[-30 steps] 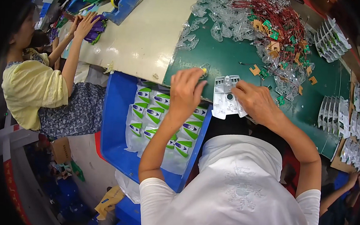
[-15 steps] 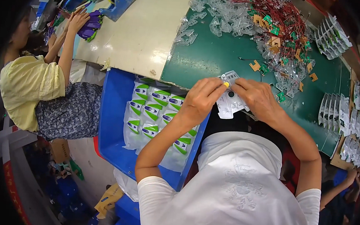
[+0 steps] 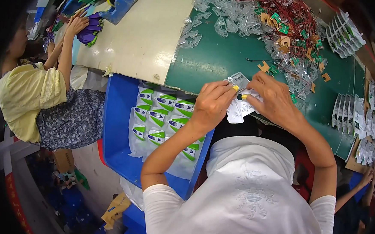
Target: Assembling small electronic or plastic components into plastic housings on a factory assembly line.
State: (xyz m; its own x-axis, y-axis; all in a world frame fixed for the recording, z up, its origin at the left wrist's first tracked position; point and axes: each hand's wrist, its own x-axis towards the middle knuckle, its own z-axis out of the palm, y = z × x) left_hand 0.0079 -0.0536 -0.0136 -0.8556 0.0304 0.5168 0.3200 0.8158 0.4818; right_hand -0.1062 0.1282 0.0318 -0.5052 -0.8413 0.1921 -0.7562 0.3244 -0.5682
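Observation:
A white moulded plastic housing (image 3: 236, 112) with a round dark hole is held in front of me at the table's near edge. My left hand (image 3: 214, 102) pinches its left side, a yellow cover on the thumb. Over its right side lies my right hand (image 3: 274, 98), the fingers bent and the thumb, also yellow-tipped, pressing near the hole. Whether a small part sits under the right fingers is hidden. Beyond the hands, on the green mat (image 3: 216, 61), are small green circuit boards (image 3: 272, 70) with tan pieces and red wires.
A blue bin (image 3: 119, 149) at my left holds rows of white, green and purple units (image 3: 157, 115). Clear plastic parts (image 3: 190, 39) and red wires (image 3: 284, 7) heap at the back. White housings (image 3: 346, 114) stand stacked at right. A co-worker (image 3: 34, 99) handles purple pieces at left.
My right hand has shifted, its fingers lifting and the thumb now showing beside the hole. The housing has tilted slightly. My left hand keeps its grip.

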